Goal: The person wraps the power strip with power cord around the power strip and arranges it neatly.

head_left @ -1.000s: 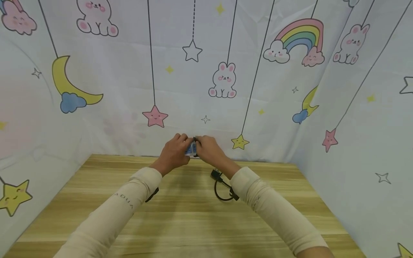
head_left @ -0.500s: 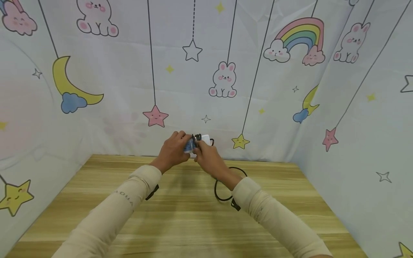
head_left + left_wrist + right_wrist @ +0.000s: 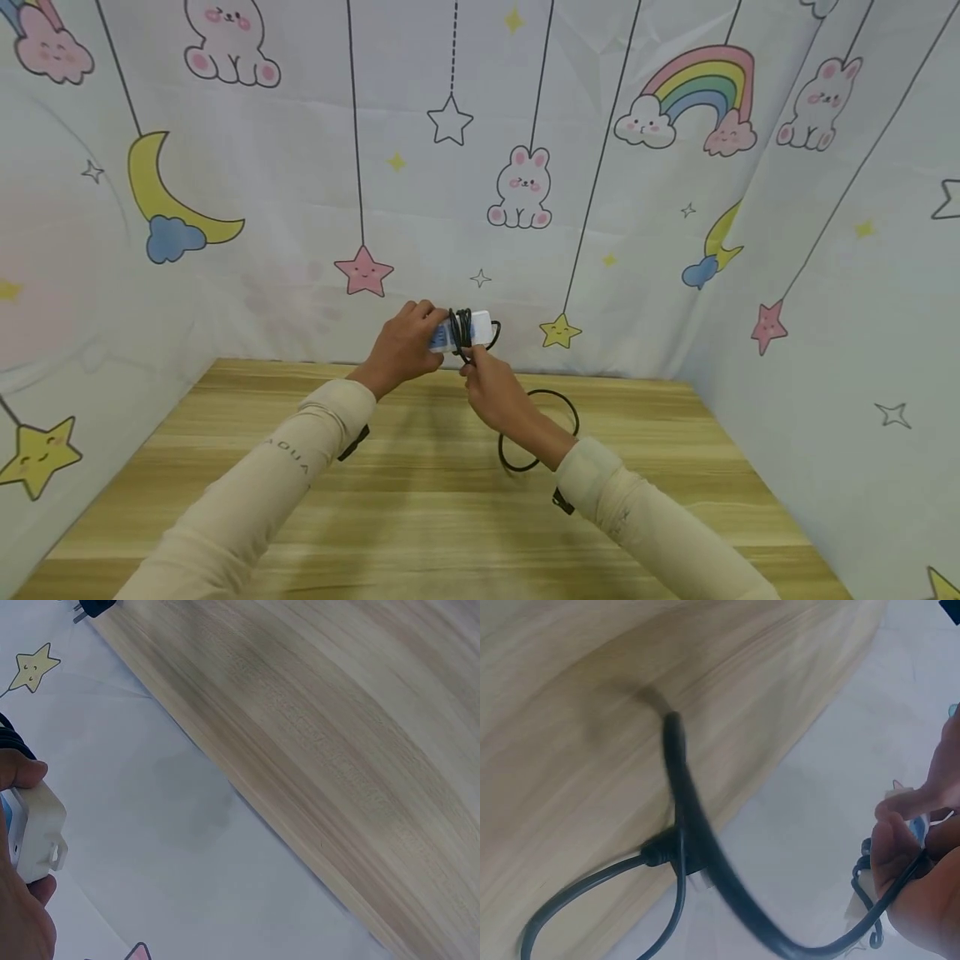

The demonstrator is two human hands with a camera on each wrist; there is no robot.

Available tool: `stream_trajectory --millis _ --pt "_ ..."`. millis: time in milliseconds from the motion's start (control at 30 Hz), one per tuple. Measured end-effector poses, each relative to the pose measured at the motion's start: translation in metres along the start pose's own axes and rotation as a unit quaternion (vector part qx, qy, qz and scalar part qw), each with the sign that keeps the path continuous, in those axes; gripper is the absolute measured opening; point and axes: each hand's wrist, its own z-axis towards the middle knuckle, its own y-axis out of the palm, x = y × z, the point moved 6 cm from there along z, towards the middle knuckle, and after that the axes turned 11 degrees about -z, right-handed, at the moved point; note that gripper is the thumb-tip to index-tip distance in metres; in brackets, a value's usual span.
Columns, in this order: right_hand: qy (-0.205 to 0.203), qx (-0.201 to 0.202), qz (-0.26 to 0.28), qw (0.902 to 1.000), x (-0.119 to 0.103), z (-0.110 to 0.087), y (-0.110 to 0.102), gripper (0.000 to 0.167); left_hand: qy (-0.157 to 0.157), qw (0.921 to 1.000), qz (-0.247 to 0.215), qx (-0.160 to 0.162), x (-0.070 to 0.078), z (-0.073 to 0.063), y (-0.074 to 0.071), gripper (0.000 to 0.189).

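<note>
Near the back edge of the table, my left hand (image 3: 405, 346) grips one end of a white power adapter (image 3: 482, 327) with a blue label. In the left wrist view, a moulded tab with a hole sticks out of the adapter (image 3: 45, 832). Black cable (image 3: 463, 329) is wound several times around its middle. Just below these coils, my right hand (image 3: 497, 392) pinches a length of the cable (image 3: 885, 900) between thumb and fingers. From there the cable runs to a loose loop (image 3: 547, 391) by the right wrist. A black plug (image 3: 667, 851) shows in the right wrist view.
The wood-grain table (image 3: 420, 517) ends at a white cloth backdrop (image 3: 292, 250) printed with stars, rabbits and moons. Small black pieces show beside the left sleeve (image 3: 300, 450) and right sleeve (image 3: 637, 508).
My right hand has moved right and toward me, uncovering the adapter and its cable coils. The loose cable loop has widened. My left hand stays nearly in place.
</note>
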Motion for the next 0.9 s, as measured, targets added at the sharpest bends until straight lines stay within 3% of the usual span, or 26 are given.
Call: stream_trajectory --millis 400,567,733,900 --pt "-0.003 -0.025 -0.022 0.9994 0.01 -0.024 0.01 0.03 -0.013 0.9999 -0.001 0.001 -0.009 -0.002 -0.004 0.066" --pt "0.004 -0.04 0.003 0.9992 0.017 -0.027 0.015 0.027 -0.027 0.9996 -0.012 0.002 -0.012 -0.003 -0.006 0.066" --pt "0.014 -0.073 0.029 0.9968 0.03 -0.023 0.025 0.038 -0.026 0.9995 -0.014 0.004 -0.014 -0.003 -0.01 0.067" --pt "0.018 -0.072 0.026 0.9969 0.046 -0.007 0.035 0.04 -0.023 0.9997 -0.01 0.0 -0.015 -0.006 -0.01 0.066"
